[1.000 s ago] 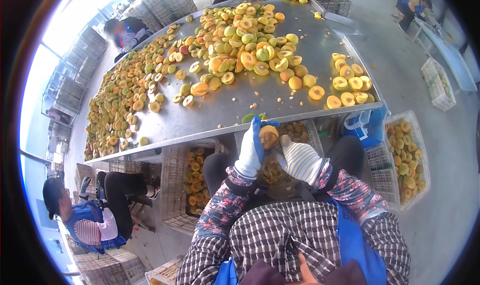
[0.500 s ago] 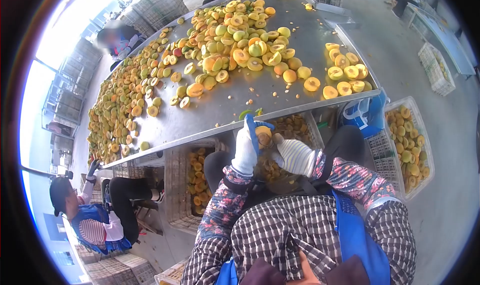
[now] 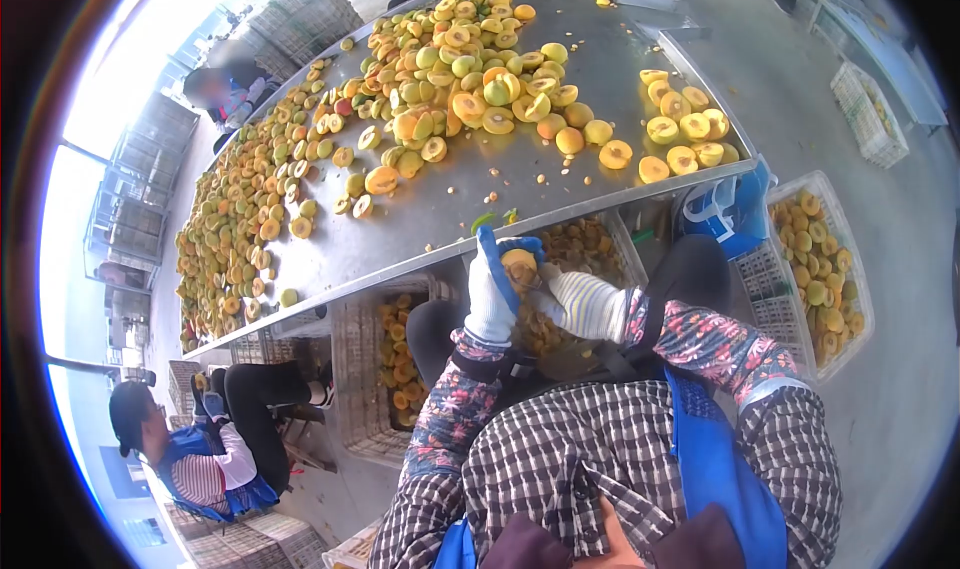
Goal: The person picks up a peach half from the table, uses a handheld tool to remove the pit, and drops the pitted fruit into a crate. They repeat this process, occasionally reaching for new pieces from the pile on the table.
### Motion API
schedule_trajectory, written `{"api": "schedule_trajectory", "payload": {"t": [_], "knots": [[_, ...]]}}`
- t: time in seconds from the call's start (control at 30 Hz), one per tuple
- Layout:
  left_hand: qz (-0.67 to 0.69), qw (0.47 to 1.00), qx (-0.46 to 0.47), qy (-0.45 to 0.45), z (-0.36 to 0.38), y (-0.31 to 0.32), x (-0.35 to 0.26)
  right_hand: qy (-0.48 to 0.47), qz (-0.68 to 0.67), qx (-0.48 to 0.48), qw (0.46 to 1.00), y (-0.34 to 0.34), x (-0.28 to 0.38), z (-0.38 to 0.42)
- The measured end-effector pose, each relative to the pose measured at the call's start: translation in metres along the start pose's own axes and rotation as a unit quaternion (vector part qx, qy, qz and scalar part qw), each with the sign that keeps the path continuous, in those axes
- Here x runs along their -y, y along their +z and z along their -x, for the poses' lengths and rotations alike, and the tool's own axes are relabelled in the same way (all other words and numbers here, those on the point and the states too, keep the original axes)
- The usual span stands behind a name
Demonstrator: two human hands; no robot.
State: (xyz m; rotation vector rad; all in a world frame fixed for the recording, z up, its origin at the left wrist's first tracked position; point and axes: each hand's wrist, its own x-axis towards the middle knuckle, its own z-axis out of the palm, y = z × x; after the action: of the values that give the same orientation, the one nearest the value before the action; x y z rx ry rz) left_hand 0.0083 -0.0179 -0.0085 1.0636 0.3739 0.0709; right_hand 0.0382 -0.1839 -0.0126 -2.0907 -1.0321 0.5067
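Observation:
My left hand (image 3: 494, 287), in a white glove with blue-coated fingers, is closed around a peach half (image 3: 519, 265) just below the table's front edge. My right hand (image 3: 583, 301), in a striped glove, presses its closed fingers against the lower right side of the fruit. Whether those fingers hold a small tool is hidden. Beneath both hands, a crate (image 3: 628, 254) contains more peach pieces. A green leaf (image 3: 482, 222) lies on the metal table (image 3: 420, 224) just beyond my left fingertips.
Halved peaches (image 3: 470, 79) are heaped across the table, with a separate group (image 3: 688, 129) at its right corner. A blue bucket (image 3: 725, 219) and a fruit-filled crate (image 3: 860, 314) stand right. Another crate (image 3: 350, 399) is at left, near a seated co-worker (image 3: 205, 449).
My hands stay together at the peach half, with the right fingers slightly more over its lower side. The co-worker at left has drawn a hand from the table edge towards their lap.

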Motion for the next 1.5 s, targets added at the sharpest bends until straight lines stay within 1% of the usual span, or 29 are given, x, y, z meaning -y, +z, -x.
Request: {"api": "schedule_trajectory", "payload": {"t": [0.07,0.1,0.13,0.2,0.23,0.27,0.37,0.43,0.47,0.53,0.6,0.67,0.7,0.73,0.8,0.87,0.93,0.97,1.03,1.17,1.23,1.27,1.3,1.33,1.37,1.4,1.43,1.47,1.5], "knots": [[0.025,1.000,-0.003,-0.003,0.003,0.002,0.000,-0.118,-0.147,-0.135,0.973,0.023,-0.006,0.000],[0.036,0.999,-0.007,0.010,0.003,0.001,0.002,-0.146,-0.174,-0.153,0.962,0.021,0.000,0.000],[0.046,0.999,-0.012,0.023,0.005,0.001,0.003,-0.145,-0.177,-0.153,0.961,0.014,0.005,0.003],[0.032,0.999,-0.006,0.040,0.006,0.003,0.002,-0.022,0.005,-0.017,1.000,-0.004,0.009,0.006],[-0.002,0.999,-0.001,0.052,0.006,0.005,-0.001,-0.054,0.043,-0.029,0.997,-0.010,0.007,0.002],[-0.035,0.997,0.002,0.063,0.008,0.006,-0.002,-0.055,0.069,0.006,0.996,-0.019,0.005,0.003],[0.017,0.999,-0.010,0.031,0.004,0.007,-0.005,-0.049,0.012,-0.004,0.999,0.002,-0.006,0.000],[-0.008,0.998,-0.014,0.060,0.007,0.008,-0.006,-0.056,-0.125,-0.075,0.988,0.014,0.002,0.002],[-0.036,0.996,-0.014,0.086,0.008,0.009,-0.006,-0.055,-0.126,-0.075,0.988,0.018,0.004,0.002],[-0.022,0.997,-0.016,0.070,0.009,0.013,-0.008,-0.052,-0.298,-0.040,0.952,0.023,0.012,0.003],[-0.007,0.998,-0.018,0.058,0.007,0.016,-0.011,-0.053,-0.302,-0.032,0.951,0.015,0.013,0.003],[0.005,0.999,0.039,0.017,0.003,0.017,-0.018,0.014,-0.461,0.017,0.887,0.004,0.017,0.004],[-0.002,0.999,0.052,-0.007,0.005,0.021,-0.026,0.177,-0.480,0.165,0.843,-0.040,0.035,0.010],[0.000,0.999,0.050,-0.004,0.006,0.023,-0.028,0.177,-0.477,0.167,0.844,-0.043,0.036,0.011],[-0.020,0.998,0.056,-0.031,0.007,0.024,-0.029,0.238,-0.568,0.163,0.771,-0.042,0.037,0.014],[-0.010,0.996,0.079,-0.034,0.006,0.019,-0.026,0.228,-0.601,0.186,0.743,-0.043,0.034,0.016],[0.001,0.994,0.099,-0.037,0.006,0.015,-0.019,0.228,-0.660,0.190,0.690,-0.041,0.035,0.020],[0.000,0.996,0.092,-0.008,0.006,0.016,-0.015,0.230,-0.660,0.193,0.689,-0.040,0.035,0.020],[-0.001,0.996,0.083,0.021,0.007,0.019,-0.013,0.229,-0.714,0.226,0.621,-0.038,0.033,0.020],[0.000,0.998,0.060,0.022,0.001,0.015,-0.002,0.219,-0.736,0.230,0.597,-0.031,0.027,0.021],[0.006,0.999,0.040,0.019,-0.003,0.010,0.000,0.203,-0.733,0.220,0.611,-0.028,0.022,0.024],[0.104,0.994,0.027,-0.019,-0.006,0.005,-0.001,0.202,-0.733,0.222,0.611,-0.028,0.021,0.027],[0.200,0.978,0.014,-0.055,-0.008,0.000,-0.005,0.196,-0.715,0.210,0.637,-0.030,0.021,0.031],[0.150,0.988,-0.040,-0.019,0.000,-0.004,-0.018,0.190,-0.697,0.198,0.663,-0.033,0.020,0.034],[0.128,0.989,-0.068,-0.009,0.008,-0.018,-0.029,0.198,-0.631,0.185,0.727,-0.038,0.017,0.037],[-0.202,0.952,-0.137,0.185,0.007,-0.075,-0.034,0.074,-0.282,0.075,0.954,-0.014,-0.020,0.033],[-0.338,0.888,-0.151,0.272,0.024,-0.076,-0.061,0.083,-0.126,0.076,0.986,-0.007,-0.037,0.036],[-0.348,0.883,-0.241,0.202,0.022,-0.110,-0.066,0.090,0.032,0.074,0.993,-0.004,-0.045,0.039],[-0.645,0.682,-0.242,0.245,0.028,-0.138,-0.076,0.140,0.008,0.123,0.982,-0.008,-0.044,0.040]]}}
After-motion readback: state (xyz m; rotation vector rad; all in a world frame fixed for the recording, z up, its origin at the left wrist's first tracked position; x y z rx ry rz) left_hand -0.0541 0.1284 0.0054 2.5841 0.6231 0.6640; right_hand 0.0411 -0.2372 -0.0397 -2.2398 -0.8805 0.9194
